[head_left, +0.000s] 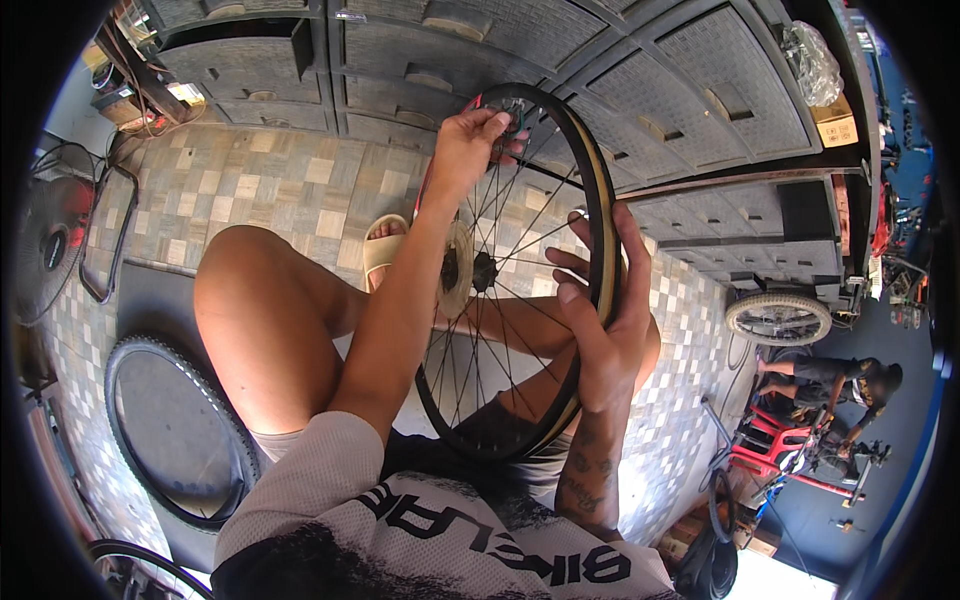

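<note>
A spoked bicycle wheel (484, 272) without a tyre stands upright between my knees, its black rim fitted with a tan strip along the outer channel. My left hand (470, 145) is closed round the far left part of the rim, thumb and fingers on either side. By those fingertips is a small dark, greenish patch too unclear to name. At the right of the wheel, my right hand (610, 325) supports the rim, palm outside and fingers somewhat spread, with the thumb near the spokes. A pale round disc sits at the hub's left.
A loose black tyre (118, 420) lies at my left, near a floor fan (55, 235). Grey drawer cabinets (430, 65) line the far side. To the right are another wheel (778, 318), a red chair (772, 448) and a person (850, 385) bending over equipment.
</note>
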A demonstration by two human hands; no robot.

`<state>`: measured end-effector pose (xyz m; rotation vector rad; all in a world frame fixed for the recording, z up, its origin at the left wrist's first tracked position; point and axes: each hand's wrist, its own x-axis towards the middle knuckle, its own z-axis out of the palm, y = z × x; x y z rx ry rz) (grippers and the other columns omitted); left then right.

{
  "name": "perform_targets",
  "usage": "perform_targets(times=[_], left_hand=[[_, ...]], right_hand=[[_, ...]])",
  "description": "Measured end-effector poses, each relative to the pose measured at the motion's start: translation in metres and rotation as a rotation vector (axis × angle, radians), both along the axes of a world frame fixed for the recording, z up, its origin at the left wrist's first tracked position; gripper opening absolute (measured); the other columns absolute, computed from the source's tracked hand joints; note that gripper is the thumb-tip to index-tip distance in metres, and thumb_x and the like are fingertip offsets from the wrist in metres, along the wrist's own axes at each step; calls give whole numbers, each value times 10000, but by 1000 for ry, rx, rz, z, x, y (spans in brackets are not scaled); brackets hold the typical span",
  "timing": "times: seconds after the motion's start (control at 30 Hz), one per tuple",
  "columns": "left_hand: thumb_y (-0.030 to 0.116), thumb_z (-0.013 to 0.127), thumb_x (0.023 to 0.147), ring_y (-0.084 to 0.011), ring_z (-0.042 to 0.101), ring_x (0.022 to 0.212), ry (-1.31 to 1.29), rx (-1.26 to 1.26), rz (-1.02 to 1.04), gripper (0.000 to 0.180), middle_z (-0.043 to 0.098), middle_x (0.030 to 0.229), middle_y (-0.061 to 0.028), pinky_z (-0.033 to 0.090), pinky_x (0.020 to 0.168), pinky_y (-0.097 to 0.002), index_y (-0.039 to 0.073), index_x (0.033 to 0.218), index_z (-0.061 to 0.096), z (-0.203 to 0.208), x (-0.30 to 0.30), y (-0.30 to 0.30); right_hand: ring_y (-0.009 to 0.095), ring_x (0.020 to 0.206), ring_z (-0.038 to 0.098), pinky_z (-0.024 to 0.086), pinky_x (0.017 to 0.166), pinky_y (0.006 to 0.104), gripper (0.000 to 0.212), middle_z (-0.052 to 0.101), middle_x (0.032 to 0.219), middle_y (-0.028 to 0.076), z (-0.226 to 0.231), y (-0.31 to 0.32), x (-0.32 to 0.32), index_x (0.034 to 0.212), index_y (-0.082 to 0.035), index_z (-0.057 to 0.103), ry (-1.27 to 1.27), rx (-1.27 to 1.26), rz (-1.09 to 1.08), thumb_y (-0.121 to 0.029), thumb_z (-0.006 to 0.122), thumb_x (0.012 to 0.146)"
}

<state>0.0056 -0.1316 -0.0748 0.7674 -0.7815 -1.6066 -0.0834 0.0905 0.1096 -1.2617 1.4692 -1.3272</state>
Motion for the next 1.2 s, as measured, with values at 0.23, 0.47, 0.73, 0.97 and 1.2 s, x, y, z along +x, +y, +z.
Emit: perform_targets(times=[0.23,0.47,0.73,0.97,1.2], left_hand=[[133,711,1017,-185,765,741,-348,-116,213,214,787,874,-149,610,643,-334,-44,1130,758,-5,-7,6],[145,779,977,-99,615,573,-572,-415,442,250,745,771,-84,470,531,-286,-21,1163,776,-22,-9,-3],[179,773,986,-90,635,579,-60,-79,139,237,740,754,-40,461,501,-233,-46,1057,789,0,-3,10],[191,738,1011,-119,725,685,-144,6,225,246,793,913,-88,473,541,-240,-47,1062,776,10,-17,14],[126,725,1012,-173,735,694,-50,40,287,201,780,916,-133,563,633,-268,-71,1046,755,13,-35,16]], right_hand=[[260,1208,640,514,994,357,810,539,1487,209,-2,-1,4,1650,-22,298,-3,-12,16,43,617,908],[307,1243,638,500,1045,397,799,535,1500,250,0,2,1,1650,-25,292,27,11,9,40,610,920],[335,1252,638,495,1077,418,801,532,1503,276,2,1,-1,1655,-26,272,25,33,4,37,596,925],[331,1249,641,512,1052,407,799,534,1509,266,3,-1,-3,1660,-32,264,46,45,1,11,587,931],[326,1248,644,522,1037,405,796,533,1515,261,3,3,-5,1660,-29,258,66,37,-1,8,577,932]])
